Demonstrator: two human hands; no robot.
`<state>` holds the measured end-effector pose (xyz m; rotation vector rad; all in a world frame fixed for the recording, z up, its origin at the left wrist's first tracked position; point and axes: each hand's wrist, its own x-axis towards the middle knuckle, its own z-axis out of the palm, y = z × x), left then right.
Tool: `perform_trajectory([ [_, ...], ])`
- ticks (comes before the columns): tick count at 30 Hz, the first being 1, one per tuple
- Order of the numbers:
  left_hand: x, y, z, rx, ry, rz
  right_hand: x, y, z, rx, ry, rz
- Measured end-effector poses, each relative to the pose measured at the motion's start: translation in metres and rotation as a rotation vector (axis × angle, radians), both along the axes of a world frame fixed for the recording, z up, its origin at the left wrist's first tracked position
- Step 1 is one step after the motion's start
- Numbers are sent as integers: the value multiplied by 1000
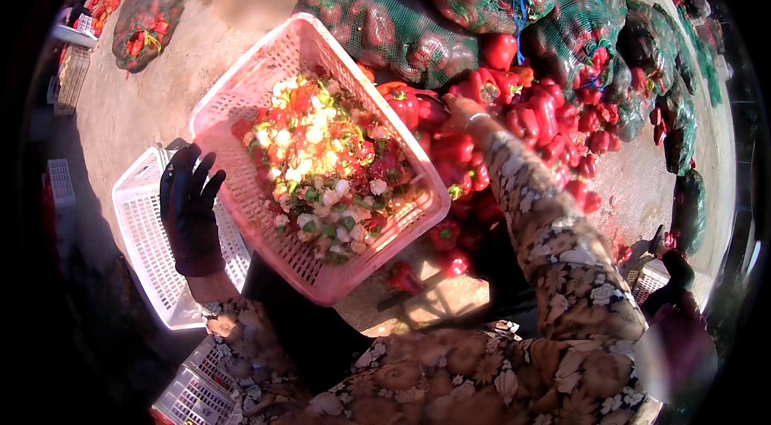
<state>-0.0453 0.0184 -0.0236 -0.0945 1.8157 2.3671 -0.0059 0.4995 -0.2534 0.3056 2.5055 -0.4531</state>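
My left hand, in a dark glove, has its fingers apart and holds nothing. It lies beside the pink plastic crate, over the edge of a white crate. The pink crate is tilted in front of me, with cut pepper cores inside, pale with seeds and some green stems. My right hand reaches past the crate's right side into a heap of red bell peppers. It touches the peppers there, its fingers partly hidden and too unclear to show a grip.
Green mesh sacks full of peppers stand behind the heap and along the right. Another mesh sack lies at the far left. White crates sit at lower left. A co-worker's dark-gloved arm shows at right.
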Motion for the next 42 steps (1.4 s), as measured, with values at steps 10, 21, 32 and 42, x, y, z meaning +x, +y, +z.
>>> perform_trajectory([
  [10,35,65,4,-110,-39,-138,67,-54,140,-1015,447,-741],
  [21,71,73,7,316,34,-156,86,-241,267,-938,654,-197],
  [32,79,38,19,337,77,-77,74,-281,295,-534,912,-9],
  [42,77,26,18,78,265,156,96,-318,296,-484,644,-115],
])
